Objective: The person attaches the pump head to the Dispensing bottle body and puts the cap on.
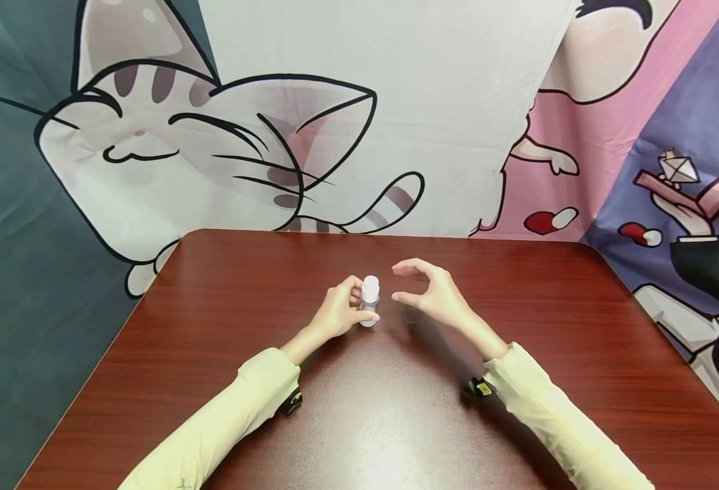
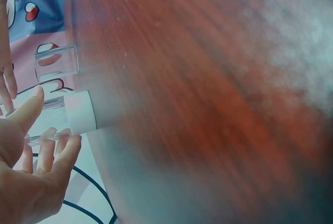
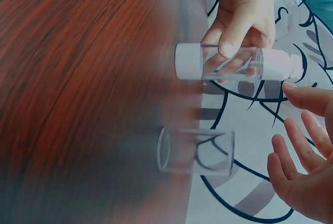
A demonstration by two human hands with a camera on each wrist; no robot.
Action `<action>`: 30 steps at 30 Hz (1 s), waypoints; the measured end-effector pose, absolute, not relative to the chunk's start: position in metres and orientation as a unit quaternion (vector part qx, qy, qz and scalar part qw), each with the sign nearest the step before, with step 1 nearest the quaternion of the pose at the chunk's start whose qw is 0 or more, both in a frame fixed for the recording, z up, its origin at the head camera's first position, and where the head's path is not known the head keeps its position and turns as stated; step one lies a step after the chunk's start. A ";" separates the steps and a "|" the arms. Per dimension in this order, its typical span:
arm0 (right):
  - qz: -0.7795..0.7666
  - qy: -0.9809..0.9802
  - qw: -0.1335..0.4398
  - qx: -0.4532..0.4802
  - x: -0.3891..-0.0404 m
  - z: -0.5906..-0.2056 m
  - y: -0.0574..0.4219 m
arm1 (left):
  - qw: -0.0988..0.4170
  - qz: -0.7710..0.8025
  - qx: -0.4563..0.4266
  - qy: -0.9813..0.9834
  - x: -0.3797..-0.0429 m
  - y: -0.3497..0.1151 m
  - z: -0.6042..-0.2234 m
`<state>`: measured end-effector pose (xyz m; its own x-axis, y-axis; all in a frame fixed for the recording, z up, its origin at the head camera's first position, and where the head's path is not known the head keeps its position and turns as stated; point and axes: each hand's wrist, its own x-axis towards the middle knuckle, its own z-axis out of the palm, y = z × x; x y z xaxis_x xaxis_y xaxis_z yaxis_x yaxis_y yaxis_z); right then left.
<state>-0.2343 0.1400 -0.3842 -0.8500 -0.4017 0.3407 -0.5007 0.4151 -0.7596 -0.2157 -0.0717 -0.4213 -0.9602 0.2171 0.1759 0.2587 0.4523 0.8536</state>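
A small clear bottle [image 1: 369, 291] with a white base and a white top stands upright on the table. My left hand [image 1: 336, 310] grips its body from the left; in the right wrist view the thumb lies across the front of the clear bottle [image 3: 229, 62] and fingers show behind it. To the right of the bottle, my right hand [image 1: 437, 294] is raised with fingers spread and thumb apart, holding nothing. Its fingertips are near the white top in the right wrist view. A clear cylindrical cap [image 3: 221, 153] stands on the table beside the bottle, partly under the right hand in the head view.
The reddish-brown wooden table [image 1: 261, 272] has rounded far corners and a glossy surface. Behind it hangs a cloth backdrop [image 1: 445, 102] with cartoon figures. A dark wrist device [image 1: 479, 388] sits at the right sleeve, another dark device [image 1: 290, 401] at the left.
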 end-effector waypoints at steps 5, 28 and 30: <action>0.457 -0.848 0.047 0.264 -0.235 -0.389 0.151 | 0.017 -0.504 -0.134 -0.853 -0.216 -0.071 -0.420; 0.439 -0.866 0.036 0.237 -0.234 -0.417 0.174 | 0.013 -0.499 -0.124 -0.858 -0.216 -0.072 -0.420; 0.439 -0.866 0.033 0.236 -0.233 -0.419 0.174 | 0.013 -0.498 -0.125 -0.858 -0.216 -0.072 -0.420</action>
